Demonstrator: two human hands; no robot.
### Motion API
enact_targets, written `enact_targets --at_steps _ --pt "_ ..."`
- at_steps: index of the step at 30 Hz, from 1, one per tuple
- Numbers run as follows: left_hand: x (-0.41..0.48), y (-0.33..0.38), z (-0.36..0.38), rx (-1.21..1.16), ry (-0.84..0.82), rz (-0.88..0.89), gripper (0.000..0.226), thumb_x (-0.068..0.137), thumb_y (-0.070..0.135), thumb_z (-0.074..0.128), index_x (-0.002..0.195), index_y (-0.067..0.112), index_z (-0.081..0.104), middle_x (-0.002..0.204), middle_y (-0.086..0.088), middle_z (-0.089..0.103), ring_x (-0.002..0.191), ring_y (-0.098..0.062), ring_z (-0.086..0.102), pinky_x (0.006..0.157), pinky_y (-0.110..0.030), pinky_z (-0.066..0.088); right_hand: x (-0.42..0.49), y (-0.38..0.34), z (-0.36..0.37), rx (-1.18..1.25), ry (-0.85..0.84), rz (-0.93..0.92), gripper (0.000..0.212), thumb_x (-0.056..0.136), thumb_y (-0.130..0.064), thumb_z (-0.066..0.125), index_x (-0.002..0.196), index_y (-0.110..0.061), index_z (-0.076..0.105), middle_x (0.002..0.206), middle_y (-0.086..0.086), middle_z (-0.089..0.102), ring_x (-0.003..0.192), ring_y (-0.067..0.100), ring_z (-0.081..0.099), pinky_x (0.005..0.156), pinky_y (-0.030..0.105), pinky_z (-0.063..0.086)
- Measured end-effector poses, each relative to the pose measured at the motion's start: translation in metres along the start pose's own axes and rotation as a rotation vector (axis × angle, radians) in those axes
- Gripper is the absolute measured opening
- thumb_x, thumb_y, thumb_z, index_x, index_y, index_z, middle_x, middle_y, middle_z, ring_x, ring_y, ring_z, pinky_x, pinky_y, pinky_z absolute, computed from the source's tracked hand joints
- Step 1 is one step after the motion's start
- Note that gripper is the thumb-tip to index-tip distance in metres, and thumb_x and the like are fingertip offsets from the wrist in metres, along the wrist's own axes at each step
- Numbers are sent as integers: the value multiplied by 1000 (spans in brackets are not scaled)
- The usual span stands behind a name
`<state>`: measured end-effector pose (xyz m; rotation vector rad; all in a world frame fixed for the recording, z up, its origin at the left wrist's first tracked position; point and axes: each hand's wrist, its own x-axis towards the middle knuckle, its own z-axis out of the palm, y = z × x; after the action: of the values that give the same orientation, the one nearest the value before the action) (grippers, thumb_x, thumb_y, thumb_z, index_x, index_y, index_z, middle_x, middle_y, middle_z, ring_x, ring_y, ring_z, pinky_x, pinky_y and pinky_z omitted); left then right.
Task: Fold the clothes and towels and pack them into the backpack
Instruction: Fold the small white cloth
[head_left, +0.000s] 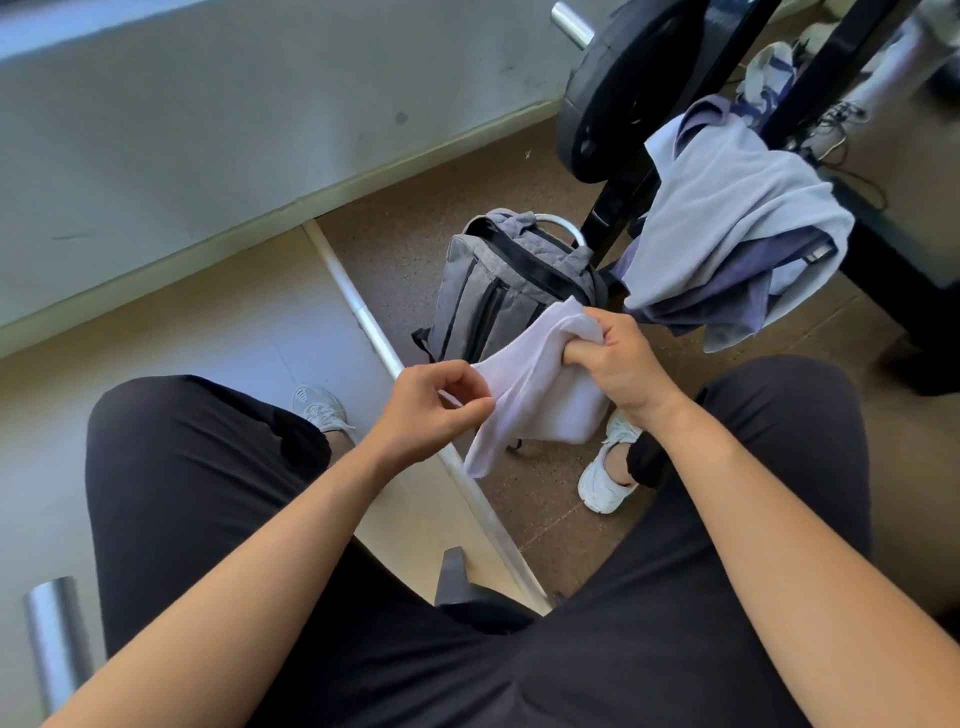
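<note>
Fingers (582, 353) of the right hand (618, 364) were clenched around the bunched top edge of a white towel (535, 384), fist closed tight on the fabric. Left hand (431, 405) pinched the towel's near edge between thumb and curled fingers, narrow grip, at 9 o'clock from the right hand. Towel hung between the two hands above the floor, one corner drooping toward 6 o'clock, partly folded over itself.

Grey backpack (504, 280) stood upright on the brown speckled floor (405, 244) at 12 o'clock from the hands, just behind the towel, black zipper lines visible; couldn't tell if the main compartment was open. At 2 o'clock, a pile of clothes (727, 228) was draped over a black surface (893, 244): pale lavender-grey fabric on top, darker purple-blue piece under it, edges hanging off the side. Black weight plate (623, 88) on a steel bar sat at 1 o'clock behind the pile, next to a black frame upright.

Person was seated, black trousers (218, 467), white sneakers (608, 467) on the floor either side of a white floor strip (363, 327) running diagonally under the hands.
</note>
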<state>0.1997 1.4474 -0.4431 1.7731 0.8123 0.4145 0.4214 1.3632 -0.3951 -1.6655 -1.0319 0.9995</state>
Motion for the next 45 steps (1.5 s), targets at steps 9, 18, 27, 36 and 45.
enact_targets --at_steps 9,18,27,36,45 --pt "12 -7 27 152 200 44 15 80 42 73 86 28 77 77 15 75 73 -5 72 67 -38 60 -5 0 2 25 -77 -40 13 82 5 55 78 0 67 76 4 64 74 8 57 68 21 46" --pt "27 -25 35 562 212 -167 10 75 27 64 82 30 72 70 14 67 72 -18 65 63 -29 49 -11 1 -4 96 -108 15 18 78 -1 54 89 8 65 83 11 65 81 15 60 71 28 48" --pt "21 -15 30 -204 -218 -120 11 79 12 69 75 19 63 70 16 57 67 -4 51 65 -16 42 -14 1 -7 140 -96 37 14 85 9 53 90 4 66 82 10 64 81 16 60 71 29 50" --pt "28 -36 26 369 56 -305 17 77 17 57 77 26 72 68 13 67 70 -13 62 59 -27 45 -14 2 -13 118 -150 37 21 87 15 51 83 0 65 76 4 65 76 12 58 68 23 48" --pt "24 -83 -5 332 -234 -673 16 75 25 85 82 19 72 90 -3 73 77 -20 64 69 -35 56 -12 6 -28 -76 -85 33 9 79 5 55 71 5 59 68 5 57 65 6 51 61 18 41"
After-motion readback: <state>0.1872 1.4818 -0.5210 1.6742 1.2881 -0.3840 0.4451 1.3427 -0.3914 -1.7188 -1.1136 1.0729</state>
